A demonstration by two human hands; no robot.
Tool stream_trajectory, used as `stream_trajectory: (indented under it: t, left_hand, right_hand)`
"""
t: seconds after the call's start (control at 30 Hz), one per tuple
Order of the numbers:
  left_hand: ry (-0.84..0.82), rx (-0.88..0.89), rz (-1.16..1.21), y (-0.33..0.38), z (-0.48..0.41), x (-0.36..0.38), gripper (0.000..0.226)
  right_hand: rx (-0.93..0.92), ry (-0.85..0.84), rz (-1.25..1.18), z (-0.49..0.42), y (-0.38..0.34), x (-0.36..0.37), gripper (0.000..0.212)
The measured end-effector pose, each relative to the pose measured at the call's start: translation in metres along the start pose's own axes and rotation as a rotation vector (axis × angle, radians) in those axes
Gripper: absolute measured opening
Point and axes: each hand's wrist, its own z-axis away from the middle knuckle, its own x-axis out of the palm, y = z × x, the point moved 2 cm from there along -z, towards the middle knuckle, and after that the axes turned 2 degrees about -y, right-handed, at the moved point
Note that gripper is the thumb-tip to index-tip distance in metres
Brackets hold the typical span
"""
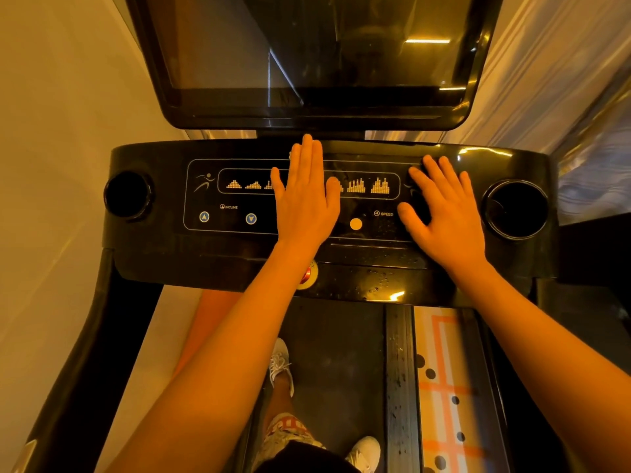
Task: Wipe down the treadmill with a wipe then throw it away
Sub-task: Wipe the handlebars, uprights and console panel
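The treadmill [164, 254] is glossy black, seen from above its console. The control panel [235, 199] lies flat across the console, printed with a running figure, a row of yellow programme bars, blue incline arrows and a round yellow button [355, 224]. A dark, unlit screen [317, 46] stands tilted just beyond the panel. A round cup holder sits at the panel's left [128, 194] and right [517, 209]. Nearer than the panel are a red stop button [309, 274], water droplets [375, 281] and the dark belt [338, 353]

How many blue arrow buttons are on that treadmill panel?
2: an up arrow and a down arrow, both under INCLINE on the panel's left. More may hide beneath the right hand.
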Motion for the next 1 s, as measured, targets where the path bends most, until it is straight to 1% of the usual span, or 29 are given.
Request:
stream_trajectory:
  t: [0.13, 0.2, 0.4, 0.5, 0.6, 0.83, 0.9, 1.0]
  left_hand:
    - [-0.010, -0.013, 0.004, 0.004, 0.032, 0.006, 0.064]
    - [-0.040, -0.016, -0.008, 0.002, 0.043, 0.008, 0.063]
    - [-0.071, -0.020, -0.062, 0.001, 0.012, 0.001, 0.064]
    - [-0.074, -0.026, -0.048, 0.009, 0.033, 0.007, 0.065]
    - [-0.063, -0.037, -0.098, 0.009, 0.064, 0.014, 0.067]
    - [-0.074, -0.078, -0.117, 0.015, 0.046, 0.012, 0.070]
    - [-0.084, -0.074, -0.114, 0.019, 0.062, 0.014, 0.071]
    - [-0.143, -0.034, -0.126, 0.017, 0.091, 0.018, 0.072]
  right_hand:
    - [-0.001, 0.003, 0.011, -0.001, 0.000, 0.000, 0.063]
    - [0.000, 0.004, 0.013, -0.001, 0.000, 0.000, 0.062]
    - [-0.003, 0.003, 0.012, -0.001, 0.000, 0.000, 0.060]
    - [0.000, 0.003, 0.017, -0.001, 0.000, 0.000, 0.061]
    - [0.004, 0.004, 0.014, -0.001, 0.000, -0.001, 0.062]
    - [0.000, 0.006, 0.016, -0.001, 0.001, 0.000, 0.062]
    - [0.002, 0.005, 0.010, -0.002, 0.001, 0.000, 0.062]
    - [0.002, 0.001, 0.005, -0.001, 0.001, 0.000, 0.062]
